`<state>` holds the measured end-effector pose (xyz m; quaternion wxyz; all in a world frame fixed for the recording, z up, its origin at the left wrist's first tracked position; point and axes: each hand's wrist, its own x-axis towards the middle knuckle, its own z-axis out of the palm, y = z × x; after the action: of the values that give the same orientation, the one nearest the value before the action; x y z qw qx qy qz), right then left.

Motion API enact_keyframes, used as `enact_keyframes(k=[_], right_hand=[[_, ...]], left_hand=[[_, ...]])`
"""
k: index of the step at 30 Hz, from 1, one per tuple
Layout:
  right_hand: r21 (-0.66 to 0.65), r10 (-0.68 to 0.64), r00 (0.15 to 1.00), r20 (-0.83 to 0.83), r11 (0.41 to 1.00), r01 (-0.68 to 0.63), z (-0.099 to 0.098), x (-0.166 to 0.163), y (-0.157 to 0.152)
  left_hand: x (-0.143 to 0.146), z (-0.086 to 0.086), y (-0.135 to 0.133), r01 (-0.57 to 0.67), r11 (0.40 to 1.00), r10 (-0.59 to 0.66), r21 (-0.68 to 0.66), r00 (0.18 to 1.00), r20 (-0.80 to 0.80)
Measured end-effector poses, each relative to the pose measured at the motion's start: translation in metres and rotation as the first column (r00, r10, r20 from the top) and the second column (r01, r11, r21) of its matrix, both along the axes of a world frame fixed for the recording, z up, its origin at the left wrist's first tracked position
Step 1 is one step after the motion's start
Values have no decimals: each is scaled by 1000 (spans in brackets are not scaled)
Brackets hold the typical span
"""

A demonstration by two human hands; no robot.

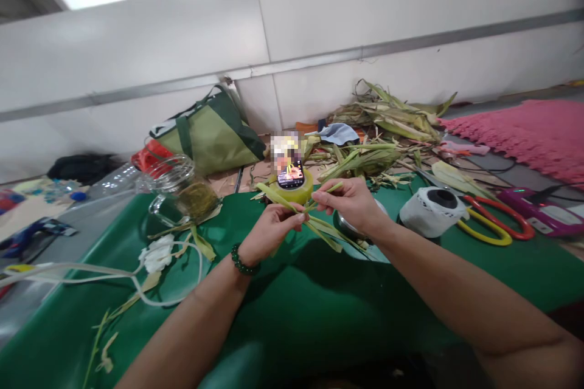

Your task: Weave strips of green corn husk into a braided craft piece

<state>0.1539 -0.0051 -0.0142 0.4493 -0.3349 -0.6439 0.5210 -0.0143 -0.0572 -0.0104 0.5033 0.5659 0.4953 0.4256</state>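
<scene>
Between my two hands, above the green mat (347, 316), are several pale green strips of corn husk (323, 231). My left hand (272, 230), with a dark green bead bracelet (243, 260) at the wrist, pinches the strips where they cross. Just to its right, my right hand (349, 202) holds a strip end between thumb and fingertips. Behind the hands a lit phone (290, 167) leans upright on a yellow-green roll of tape (296, 193). A round metal-rimmed object is partly hidden behind my right wrist.
Scissors with red and yellow handles (490, 231) lie right, beside a white roll (431, 211). A glass mug (180, 200) of yellowish liquid stands left, near a white cable (137, 279). Corn husks (387, 115) pile up at the back; a green bag (219, 134) leans against the wall.
</scene>
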Motion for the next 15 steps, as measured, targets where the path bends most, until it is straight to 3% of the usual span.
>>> enact_keyframes(k=[3, 6, 7, 9, 11, 13, 15], right_hand=[[-49, 39, 999, 15, 998, -38, -1, 3, 7], [-49, 140, 971, 193, 990, -133, -1, 11, 19], [1, 111, 958, 265, 993, -116, 0, 14, 22], [210, -95, 928, 359, 978, 19, 5, 20, 25], [430, -303, 879, 369, 894, 127, 11, 24, 24], [496, -304, 856, 419, 866, 66, 16, 25, 18], [421, -159, 835, 527, 902, -94, 17, 22, 10]], left_hand=[[-3, 1, 0, 25, 999, -25, -22, 1000, -17], [-4, 0, 1, 101, 991, -96, -85, 993, 66], [-4, -1, 1, 137, 985, -123, -109, 985, 123], [-4, -2, 0, 187, 972, -155, -140, 964, 216], [-4, -2, 0, 196, 972, -166, -131, 963, 210], [-3, -3, 0, 179, 977, -162, -113, 976, 144], [-2, -5, 0, 159, 982, -151, -103, 985, 81]])
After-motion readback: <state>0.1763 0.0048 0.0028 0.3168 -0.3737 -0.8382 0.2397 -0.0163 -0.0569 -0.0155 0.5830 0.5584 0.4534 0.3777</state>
